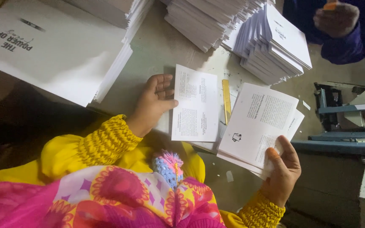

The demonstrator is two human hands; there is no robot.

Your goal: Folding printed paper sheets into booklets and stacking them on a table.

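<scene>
A printed white sheet (195,104) lay flat on the grey table (157,50), text side up. The left hand (155,101) rested at its left edge, thumb on the paper, fingers loosely curled, not gripping. The right hand (281,169) was closed on the lower corner of a small stack of printed sheets (256,124), held tilted just right of the flat sheet. Btwn the two lay a thin yellow ruler (226,101). Both wrists wore yellow knit cuffs. Beyond, tall piles of white booklets (271,42) sat at top centre & a larger pile (60,46) at top left. Another person's hand (336,19), in a dark blue sleeve, showed top right. A blue metal machine (347,114) stood at right.
</scene>
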